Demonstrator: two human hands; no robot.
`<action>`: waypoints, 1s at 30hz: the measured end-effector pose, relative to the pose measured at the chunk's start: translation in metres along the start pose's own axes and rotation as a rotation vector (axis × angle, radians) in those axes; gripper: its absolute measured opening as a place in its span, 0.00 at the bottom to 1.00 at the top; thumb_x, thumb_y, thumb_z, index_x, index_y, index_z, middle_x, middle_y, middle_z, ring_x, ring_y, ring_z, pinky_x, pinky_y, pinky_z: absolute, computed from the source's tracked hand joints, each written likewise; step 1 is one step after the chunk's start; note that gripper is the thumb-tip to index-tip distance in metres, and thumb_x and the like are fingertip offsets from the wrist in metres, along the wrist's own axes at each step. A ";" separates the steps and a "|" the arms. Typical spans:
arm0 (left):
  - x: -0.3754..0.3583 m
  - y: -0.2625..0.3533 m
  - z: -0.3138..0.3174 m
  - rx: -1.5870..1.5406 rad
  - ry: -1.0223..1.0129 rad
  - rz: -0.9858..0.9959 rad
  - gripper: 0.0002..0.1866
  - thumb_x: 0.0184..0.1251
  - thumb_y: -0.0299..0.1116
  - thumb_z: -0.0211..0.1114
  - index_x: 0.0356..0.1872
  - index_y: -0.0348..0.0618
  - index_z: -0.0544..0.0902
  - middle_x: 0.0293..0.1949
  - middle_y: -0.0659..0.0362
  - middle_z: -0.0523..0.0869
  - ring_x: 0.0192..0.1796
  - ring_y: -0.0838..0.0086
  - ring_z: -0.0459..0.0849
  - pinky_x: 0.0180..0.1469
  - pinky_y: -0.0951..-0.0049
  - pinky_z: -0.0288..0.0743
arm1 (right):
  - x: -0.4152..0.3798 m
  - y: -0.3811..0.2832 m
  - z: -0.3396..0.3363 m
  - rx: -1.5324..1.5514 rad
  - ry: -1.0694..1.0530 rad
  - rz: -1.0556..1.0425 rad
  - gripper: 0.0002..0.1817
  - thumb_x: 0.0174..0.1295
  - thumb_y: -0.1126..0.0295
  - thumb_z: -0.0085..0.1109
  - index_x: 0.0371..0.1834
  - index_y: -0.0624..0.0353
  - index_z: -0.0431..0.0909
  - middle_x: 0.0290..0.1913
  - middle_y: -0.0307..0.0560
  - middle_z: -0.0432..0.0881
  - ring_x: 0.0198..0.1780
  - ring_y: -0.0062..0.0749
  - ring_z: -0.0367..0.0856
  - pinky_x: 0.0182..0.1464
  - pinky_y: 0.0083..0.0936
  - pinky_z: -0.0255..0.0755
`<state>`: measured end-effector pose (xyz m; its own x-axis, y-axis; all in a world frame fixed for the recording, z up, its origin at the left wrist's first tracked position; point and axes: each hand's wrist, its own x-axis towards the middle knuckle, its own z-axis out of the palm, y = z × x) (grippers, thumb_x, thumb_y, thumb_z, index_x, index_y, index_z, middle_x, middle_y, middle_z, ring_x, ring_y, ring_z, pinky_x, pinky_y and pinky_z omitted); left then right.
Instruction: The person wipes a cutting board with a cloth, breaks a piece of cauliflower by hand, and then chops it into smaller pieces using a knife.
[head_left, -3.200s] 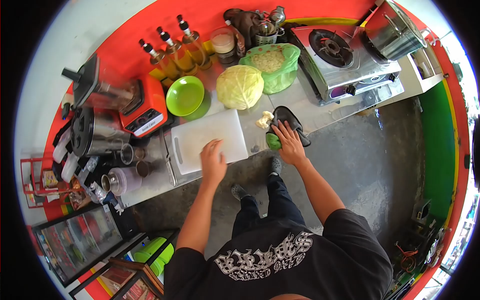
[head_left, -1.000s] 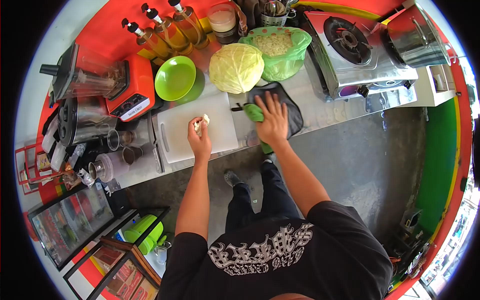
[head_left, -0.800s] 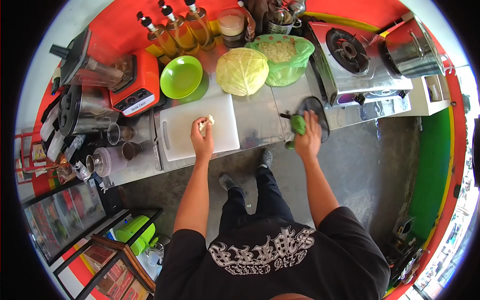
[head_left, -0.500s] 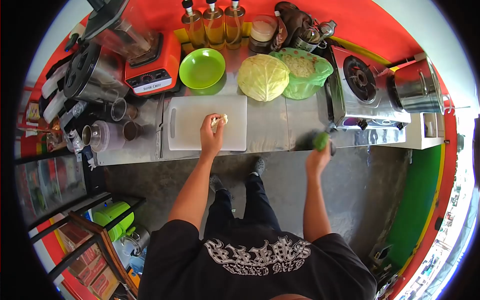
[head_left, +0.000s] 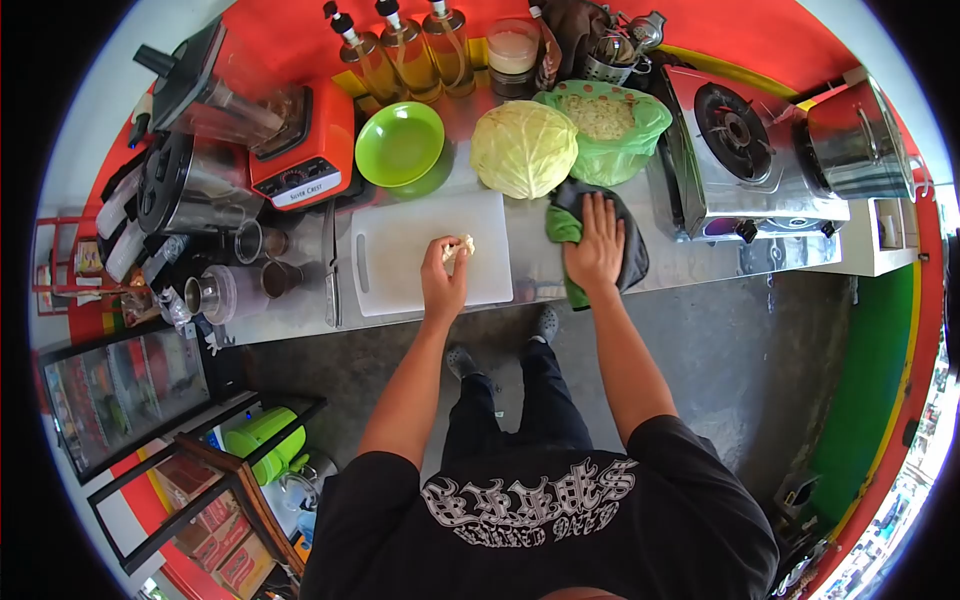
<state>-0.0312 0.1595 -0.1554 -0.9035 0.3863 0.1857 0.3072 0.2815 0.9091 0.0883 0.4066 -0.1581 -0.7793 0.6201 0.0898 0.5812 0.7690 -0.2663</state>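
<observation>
My left hand [head_left: 443, 285] holds a small pale cabbage piece [head_left: 460, 247] over the right part of the white cutting board [head_left: 400, 250]. My right hand [head_left: 594, 247] lies flat, fingers spread, on a dark and green cloth [head_left: 632, 250] spread on the steel counter [head_left: 530, 265] right of the board. A whole cabbage [head_left: 523, 149] sits just behind the cloth, close to my right fingertips.
Behind the board stand a green bowl [head_left: 400, 143], an orange blender [head_left: 290, 150], oil bottles [head_left: 405, 55] and a green bag of shredded cabbage [head_left: 605, 120]. A gas stove [head_left: 740, 140] and a steel pot [head_left: 860, 140] stand to the right. Metal cups [head_left: 240, 285] sit at left.
My right hand swept the cloth rightward off the counter edge, then brought it back and pressed it flat beside the board. My left hand picked up the cabbage piece and keeps holding it.
</observation>
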 end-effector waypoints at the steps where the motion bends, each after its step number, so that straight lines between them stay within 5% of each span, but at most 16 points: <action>1: -0.001 0.000 0.003 0.005 -0.008 0.007 0.10 0.76 0.31 0.65 0.49 0.34 0.81 0.43 0.51 0.87 0.47 0.64 0.86 0.54 0.66 0.77 | -0.001 0.012 -0.001 0.001 0.037 0.028 0.46 0.61 0.57 0.59 0.85 0.53 0.57 0.86 0.46 0.57 0.87 0.44 0.51 0.85 0.49 0.42; 7: -0.003 0.001 0.021 0.011 0.013 0.033 0.09 0.75 0.30 0.66 0.48 0.35 0.81 0.44 0.52 0.86 0.48 0.65 0.84 0.54 0.66 0.77 | -0.037 0.090 -0.025 -0.052 0.107 0.122 0.45 0.60 0.63 0.58 0.85 0.52 0.58 0.86 0.46 0.58 0.86 0.45 0.53 0.84 0.50 0.46; 14: -0.001 0.014 0.018 -0.089 -0.058 -0.020 0.10 0.72 0.28 0.69 0.49 0.37 0.81 0.44 0.55 0.86 0.47 0.69 0.83 0.54 0.68 0.76 | -0.061 0.143 -0.040 0.132 0.176 0.307 0.39 0.57 0.78 0.53 0.78 0.64 0.66 0.79 0.59 0.68 0.82 0.55 0.61 0.81 0.46 0.56; 17: -0.007 0.026 0.021 -0.072 -0.084 -0.032 0.10 0.70 0.26 0.70 0.48 0.37 0.82 0.46 0.54 0.86 0.48 0.65 0.84 0.55 0.66 0.76 | -0.053 0.093 -0.056 0.306 0.288 0.325 0.32 0.56 0.85 0.49 0.69 0.71 0.73 0.72 0.69 0.75 0.76 0.64 0.69 0.79 0.46 0.61; 18: -0.008 0.032 0.024 -0.047 -0.111 -0.040 0.09 0.69 0.24 0.70 0.47 0.37 0.82 0.48 0.52 0.86 0.49 0.61 0.85 0.55 0.64 0.77 | -0.053 0.085 -0.036 0.391 0.335 0.161 0.32 0.57 0.85 0.51 0.70 0.71 0.72 0.71 0.69 0.75 0.76 0.64 0.69 0.79 0.46 0.61; 20: -0.004 0.043 0.038 -0.057 -0.145 0.005 0.08 0.68 0.24 0.70 0.45 0.37 0.82 0.47 0.53 0.86 0.49 0.62 0.84 0.55 0.65 0.76 | -0.051 0.030 -0.030 0.483 0.145 0.043 0.34 0.57 0.85 0.54 0.72 0.71 0.69 0.73 0.70 0.72 0.78 0.63 0.66 0.81 0.47 0.57; 23: 0.002 0.052 0.060 -0.066 -0.216 0.076 0.06 0.67 0.22 0.70 0.41 0.37 0.82 0.47 0.52 0.85 0.50 0.58 0.84 0.56 0.63 0.76 | -0.034 -0.009 -0.014 0.301 -0.137 -0.226 0.42 0.55 0.76 0.61 0.79 0.43 0.69 0.84 0.52 0.59 0.86 0.51 0.52 0.83 0.53 0.49; 30: 0.010 0.066 0.100 0.115 -0.269 0.141 0.06 0.64 0.20 0.69 0.39 0.36 0.82 0.47 0.50 0.84 0.52 0.51 0.84 0.57 0.59 0.78 | 0.010 0.047 -0.028 0.143 -0.046 -0.118 0.42 0.59 0.67 0.61 0.82 0.39 0.65 0.85 0.49 0.58 0.86 0.48 0.53 0.84 0.51 0.46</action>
<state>0.0098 0.2702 -0.1309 -0.7431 0.6424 0.1873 0.4692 0.3007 0.8303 0.1142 0.4537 -0.1424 -0.8520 0.5165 0.0853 0.4483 0.8040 -0.3907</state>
